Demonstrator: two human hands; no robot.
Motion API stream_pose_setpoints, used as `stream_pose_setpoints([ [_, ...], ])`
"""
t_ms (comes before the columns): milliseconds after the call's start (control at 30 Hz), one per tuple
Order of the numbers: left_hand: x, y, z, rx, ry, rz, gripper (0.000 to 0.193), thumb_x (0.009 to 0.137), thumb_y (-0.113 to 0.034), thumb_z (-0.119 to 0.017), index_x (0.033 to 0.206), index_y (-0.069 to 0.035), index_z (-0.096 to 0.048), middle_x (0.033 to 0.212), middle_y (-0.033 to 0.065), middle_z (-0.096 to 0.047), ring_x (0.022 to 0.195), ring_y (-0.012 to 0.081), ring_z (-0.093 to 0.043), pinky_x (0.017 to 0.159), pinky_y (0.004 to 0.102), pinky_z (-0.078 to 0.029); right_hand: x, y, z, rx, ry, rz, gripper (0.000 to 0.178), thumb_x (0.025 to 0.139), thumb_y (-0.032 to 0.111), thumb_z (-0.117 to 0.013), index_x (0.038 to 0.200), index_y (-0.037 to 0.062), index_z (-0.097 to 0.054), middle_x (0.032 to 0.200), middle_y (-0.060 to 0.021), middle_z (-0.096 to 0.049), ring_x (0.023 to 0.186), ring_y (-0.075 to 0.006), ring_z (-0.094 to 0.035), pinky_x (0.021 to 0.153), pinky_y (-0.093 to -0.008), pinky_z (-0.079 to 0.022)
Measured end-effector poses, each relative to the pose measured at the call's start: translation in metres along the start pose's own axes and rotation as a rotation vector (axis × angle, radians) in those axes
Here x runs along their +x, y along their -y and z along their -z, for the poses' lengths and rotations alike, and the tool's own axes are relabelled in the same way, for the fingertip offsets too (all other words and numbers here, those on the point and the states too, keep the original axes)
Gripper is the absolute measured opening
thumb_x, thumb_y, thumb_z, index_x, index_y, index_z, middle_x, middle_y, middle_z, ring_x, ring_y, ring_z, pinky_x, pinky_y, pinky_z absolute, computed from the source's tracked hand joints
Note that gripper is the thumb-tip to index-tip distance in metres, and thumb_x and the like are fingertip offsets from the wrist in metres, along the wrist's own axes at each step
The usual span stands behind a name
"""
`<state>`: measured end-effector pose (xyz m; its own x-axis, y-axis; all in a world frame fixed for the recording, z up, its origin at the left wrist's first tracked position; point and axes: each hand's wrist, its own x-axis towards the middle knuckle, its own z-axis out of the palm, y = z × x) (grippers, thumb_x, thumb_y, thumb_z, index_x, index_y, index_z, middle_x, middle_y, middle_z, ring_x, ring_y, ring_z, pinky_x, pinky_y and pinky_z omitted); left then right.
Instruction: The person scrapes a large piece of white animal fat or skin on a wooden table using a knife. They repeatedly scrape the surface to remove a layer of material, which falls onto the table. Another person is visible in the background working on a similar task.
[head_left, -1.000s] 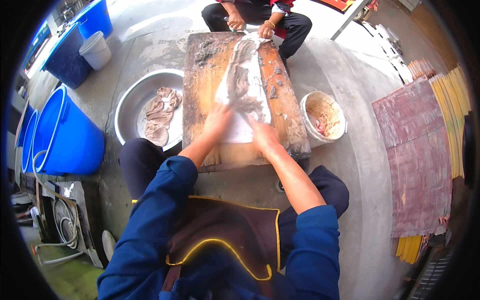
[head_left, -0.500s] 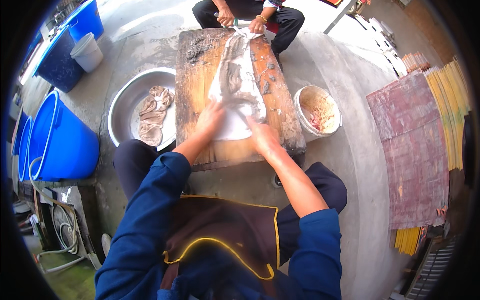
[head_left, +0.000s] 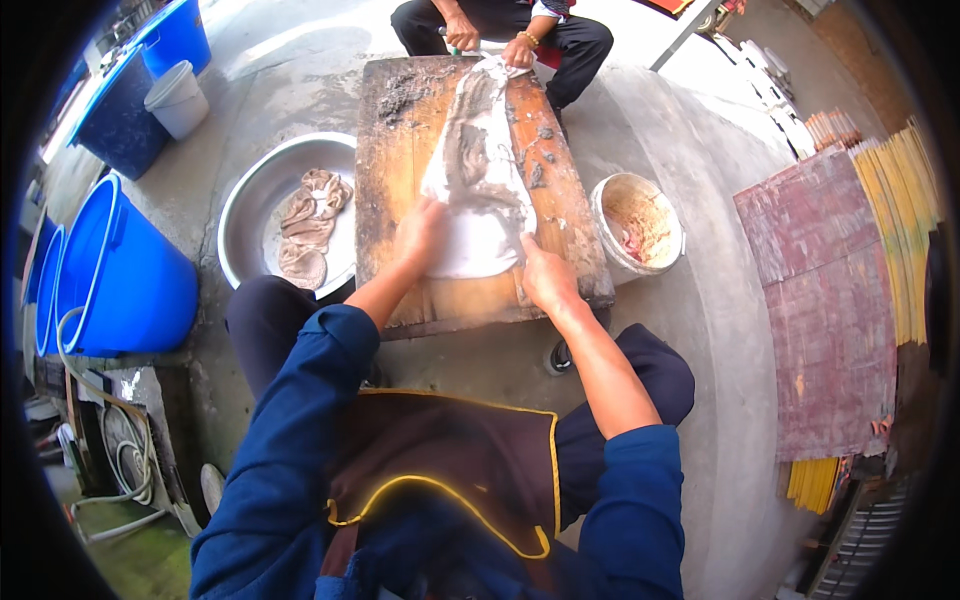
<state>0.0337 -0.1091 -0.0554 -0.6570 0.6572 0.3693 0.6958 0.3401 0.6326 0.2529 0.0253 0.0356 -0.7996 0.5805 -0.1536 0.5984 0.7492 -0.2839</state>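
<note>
On brown rectangular wooden board (head_left: 400, 160): long white-grey limp sheet (head_left: 474, 178) points away; left hand (head_left: 420, 234), right hand (head_left: 548, 272) at near-end edges; finger closure unclear.

The left hand (head_left: 420, 233) is blurred, its grip unclear. The top edge cuts off the co-worker (head_left: 500, 18); 1 of that person's hands (head_left: 463, 33) mostly hides a tool (head_left: 456, 51) too small to identify.
</note>
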Motion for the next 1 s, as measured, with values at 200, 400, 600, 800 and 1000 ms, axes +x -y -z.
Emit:
stream_pose_setpoints([
  [200,0.056,-0.056,0.02,0.146,0.174,0.618,0.048,0.088,-0.044,-0.072,0.11,-0.002,-0.073,0.113,0.0231,-0.069,0.108,0.0397,-0.066,0.092,0.0461,-0.053,0.008,0.0,-0.01,0.148,-0.084,-0.014,0.05,0.097,0.017,-0.048,0.146,0.0131,-0.049,0.096,-0.0279,-0.07,0.093,-0.0471,-0.067,0.084,-0.0544,-0.051],
  [400,0.099,0.021,-0.022,-0.106,0.074,0.799,0.043,0.089,-0.037,-0.073,0.107,0.002,-0.072,0.098,0.0194,-0.073,0.09,0.033,-0.072,0.079,0.0419,-0.058,0.023,-0.017,-0.031,0.361,-0.199,0.182,0.047,0.097,0.016,-0.048,0.143,0.0112,-0.052,0.11,-0.0291,-0.068,0.102,-0.0472,-0.065,0.089,-0.0523,-0.051],
  [600,0.093,0.034,0.003,-1.056,0.044,0.804,0.019,0.1,-0.016,-0.06,0.109,0.001,-0.061,0.089,0.01,-0.067,0.076,0.0223,-0.069,0.068,0.0384,-0.061,0.023,-0.019,-0.021,0.535,-0.203,0.2,0.043,0.096,0.015,-0.051,0.138,0.0095,-0.056,0.108,-0.0272,-0.069,0.105,-0.0454,-0.065,0.091,-0.0497,-0.051],
  [800,0.076,0.046,0.0,-0.893,-0.002,0.91,0.021,0.101,-0.021,-0.06,0.108,-0.002,-0.057,0.087,0.0116,-0.067,0.081,0.0225,-0.069,0.063,0.0406,-0.062,0.036,0.006,-0.029,0.451,-0.185,0.229,0.046,0.095,0.014,-0.051,0.14,0.0113,-0.054,0.104,-0.0246,-0.07,0.1,-0.0455,-0.066,0.087,-0.0513,-0.051],
  [1000,0.06,0.02,-0.003,0.047,-0.094,0.597,0.026,0.097,-0.028,-0.058,0.108,-0.004,-0.057,0.102,0.0269,-0.07,0.097,0.0469,-0.067,0.086,0.0543,-0.051,0.057,0.059,-0.029,0.122,-0.066,0.176,0.056,0.095,0.014,-0.047,0.151,0.0137,-0.042,0.096,-0.0235,-0.071,0.091,-0.0445,-0.068,0.079,-0.0527,-0.053],
])
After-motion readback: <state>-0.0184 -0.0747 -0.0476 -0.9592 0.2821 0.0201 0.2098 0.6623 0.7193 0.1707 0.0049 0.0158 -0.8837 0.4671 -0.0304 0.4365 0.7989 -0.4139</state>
